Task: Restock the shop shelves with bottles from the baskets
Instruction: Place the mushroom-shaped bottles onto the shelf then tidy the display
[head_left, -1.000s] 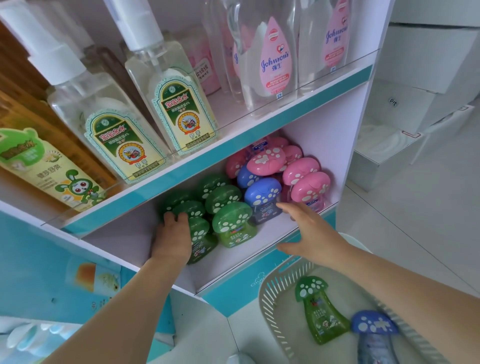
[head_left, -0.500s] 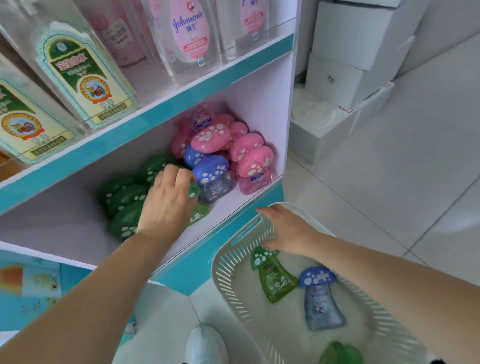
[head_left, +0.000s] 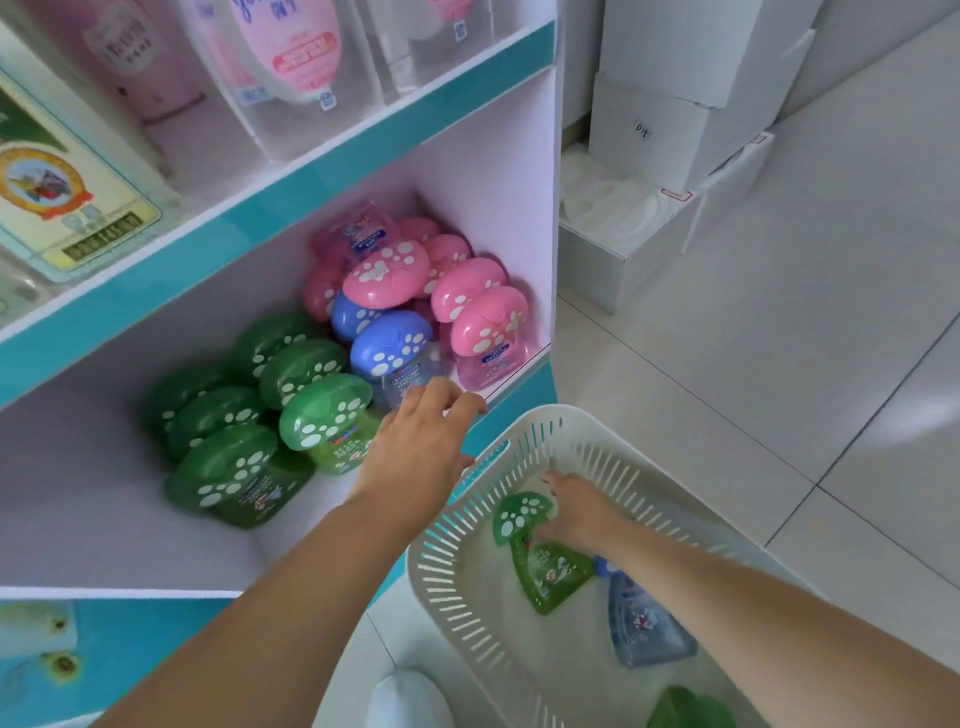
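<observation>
A white slotted basket (head_left: 457, 561) sits on the floor below the shelf. In it lie a green mushroom-cap bottle (head_left: 545, 561), a blue one (head_left: 644, 623) and part of another green one (head_left: 685, 709). My right hand (head_left: 576, 514) rests on the green bottle's neck, its fingers around it. My left hand (head_left: 421, 441) hovers open at the lower shelf's (head_left: 78, 519) front edge, holding nothing. The shelf holds several green bottles (head_left: 322, 415), two blue bottles (head_left: 389, 348) and several pink bottles (head_left: 483, 322).
The upper shelf (head_left: 332, 161) carries clear pump bottles and pink-labelled bottles. White boxes (head_left: 670, 130) are stacked on the tiled floor to the right of the shelf unit. My shoe tip (head_left: 405, 701) shows beside the basket.
My left hand let go of the green bottles and drew back toward the shelf's front edge. My right hand dropped into the basket onto the green bottle. The view swung down and right.
</observation>
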